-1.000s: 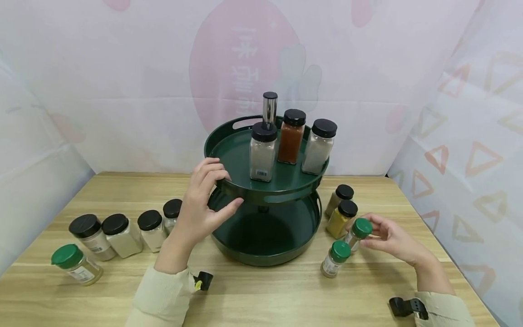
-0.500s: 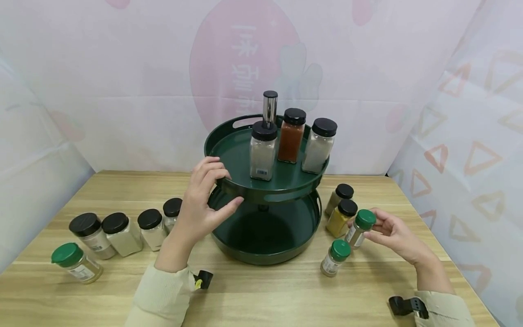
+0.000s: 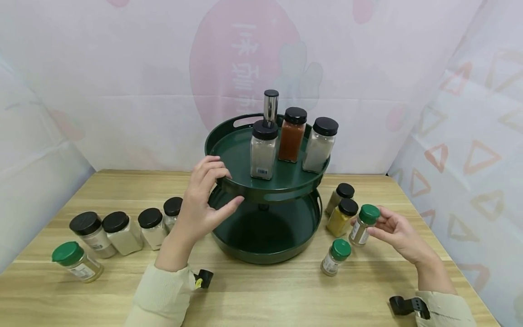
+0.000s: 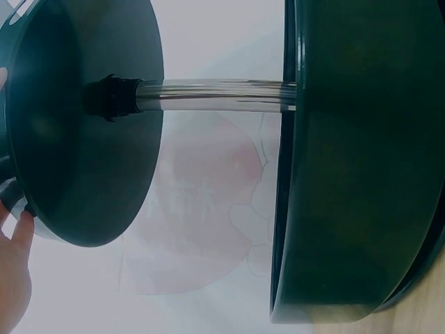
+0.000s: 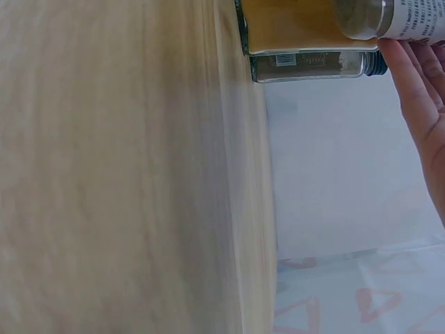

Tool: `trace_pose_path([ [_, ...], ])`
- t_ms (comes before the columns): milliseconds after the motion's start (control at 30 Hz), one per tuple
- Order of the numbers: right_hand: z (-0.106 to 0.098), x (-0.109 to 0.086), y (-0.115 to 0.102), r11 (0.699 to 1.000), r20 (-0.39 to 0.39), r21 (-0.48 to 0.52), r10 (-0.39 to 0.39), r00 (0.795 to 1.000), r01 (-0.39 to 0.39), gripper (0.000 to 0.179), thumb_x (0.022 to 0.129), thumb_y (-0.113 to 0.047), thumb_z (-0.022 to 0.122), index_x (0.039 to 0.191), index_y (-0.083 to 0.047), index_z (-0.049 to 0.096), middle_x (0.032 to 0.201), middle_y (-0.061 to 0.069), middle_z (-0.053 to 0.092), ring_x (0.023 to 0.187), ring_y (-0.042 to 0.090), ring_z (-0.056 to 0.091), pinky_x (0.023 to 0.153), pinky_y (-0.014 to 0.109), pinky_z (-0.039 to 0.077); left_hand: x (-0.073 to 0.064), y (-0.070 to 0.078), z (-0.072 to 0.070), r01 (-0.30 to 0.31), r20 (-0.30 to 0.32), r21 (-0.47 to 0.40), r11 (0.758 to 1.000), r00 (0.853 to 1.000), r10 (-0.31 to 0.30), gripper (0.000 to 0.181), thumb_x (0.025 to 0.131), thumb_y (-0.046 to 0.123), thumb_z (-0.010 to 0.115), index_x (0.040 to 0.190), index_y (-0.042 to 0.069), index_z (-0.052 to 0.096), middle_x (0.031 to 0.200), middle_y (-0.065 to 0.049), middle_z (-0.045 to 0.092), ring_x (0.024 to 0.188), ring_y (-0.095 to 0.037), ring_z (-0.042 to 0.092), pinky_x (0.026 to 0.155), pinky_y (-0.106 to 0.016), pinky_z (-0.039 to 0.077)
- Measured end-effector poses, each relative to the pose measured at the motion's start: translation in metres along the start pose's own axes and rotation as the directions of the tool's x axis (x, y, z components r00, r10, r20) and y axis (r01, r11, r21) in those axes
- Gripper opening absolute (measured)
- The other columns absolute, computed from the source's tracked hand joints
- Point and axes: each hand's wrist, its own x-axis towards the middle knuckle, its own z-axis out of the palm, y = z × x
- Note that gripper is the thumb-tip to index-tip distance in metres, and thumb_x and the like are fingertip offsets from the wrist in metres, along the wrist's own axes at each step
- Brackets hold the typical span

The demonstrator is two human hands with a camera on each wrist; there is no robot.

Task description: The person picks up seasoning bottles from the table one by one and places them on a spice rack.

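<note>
My left hand (image 3: 204,200) holds the rim of the upper tray of a dark green two-tier turntable rack (image 3: 265,196), fingers over the edge and thumb lower down. In the left wrist view the thumb meets the edge of the upper tray (image 4: 90,174). A small spice jar (image 3: 360,229) with a green lid is pinched between the thumb and fingers of my right hand (image 3: 402,236). In the right wrist view that jar's base (image 5: 361,17) is raised off the table. A second green-lidded spice jar (image 3: 335,258) stands just in front, and a yellow spice jar (image 3: 339,222) close behind.
Three black-lidded jars, one a red-brown spice jar (image 3: 292,141), stand on the upper tray around its metal post (image 3: 270,106). Another black-lidded jar (image 3: 339,197) is at the rack's right. Left on the table (image 3: 261,299) are several black-lidded jars and a green-lidded one (image 3: 79,263).
My right hand has lifted the green-lidded spice jar and moved it slightly up and right, away from the yellow jar. The left hand stays on the rim.
</note>
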Motion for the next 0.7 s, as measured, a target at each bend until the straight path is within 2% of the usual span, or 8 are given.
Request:
trace_pose_path([
  [67,0.0,-0.001,-0.001,1.0,-0.019,0.004,0.003,1.0,-0.003,0.045,0.094,0.017,0.05,0.136,0.002,0.05,0.123,0.001,0.071,0.113,0.007,0.067,0.092,0.019,0.055,0.0,0.0,0.0,0.0,0.002,0.001,1.0,1.0,0.0,0.056,0.091,0.057,0.061,0.108,0.003,0.06,0.119,-0.019,0.058,0.133,-0.034,0.043,0.119,-0.045,0.031],
  [200,0.0,-0.001,-0.002,0.999,-0.005,-0.001,-0.037,0.999,0.037,0.049,0.093,0.019,0.048,0.136,-0.004,0.052,0.123,-0.001,0.07,0.112,0.007,0.067,0.092,0.018,0.054,0.0,0.0,0.0,-0.001,0.002,-0.003,1.0,1.0,0.001,0.056,0.091,0.057,0.061,0.107,0.003,0.06,0.119,-0.019,0.058,0.132,-0.034,0.043,0.119,-0.046,0.031],
  [333,0.001,0.0,-0.004,0.998,0.004,-0.006,-0.062,0.998,0.062,0.047,0.093,0.02,0.047,0.134,-0.001,0.052,0.123,0.002,0.07,0.111,0.009,0.068,0.093,0.019,0.054,0.001,0.001,0.0,0.0,0.005,-0.002,1.0,1.0,0.0,0.056,0.091,0.057,0.061,0.108,0.003,0.06,0.119,-0.019,0.058,0.132,-0.034,0.043,0.12,-0.045,0.031],
  [633,0.002,0.005,-0.011,0.995,-0.029,-0.012,-0.104,0.994,0.104,0.052,0.091,0.022,0.047,0.135,-0.004,0.052,0.122,-0.002,0.07,0.11,0.007,0.067,0.092,0.018,0.054,0.0,0.001,0.0,-0.005,0.0,-0.007,1.0,1.0,0.005,0.055,0.092,0.055,0.061,0.107,0.003,0.06,0.118,-0.019,0.058,0.131,-0.034,0.044,0.119,-0.044,0.031],
  [700,0.003,0.007,-0.014,0.994,-0.042,-0.019,-0.109,0.993,0.108,0.054,0.091,0.023,0.048,0.135,-0.008,0.054,0.121,-0.005,0.069,0.11,0.005,0.067,0.091,0.017,0.054,0.0,0.001,0.0,-0.006,0.0,-0.006,1.0,1.0,0.006,0.055,0.092,0.056,0.061,0.107,0.003,0.06,0.118,-0.018,0.058,0.132,-0.034,0.044,0.12,-0.043,0.031],
])
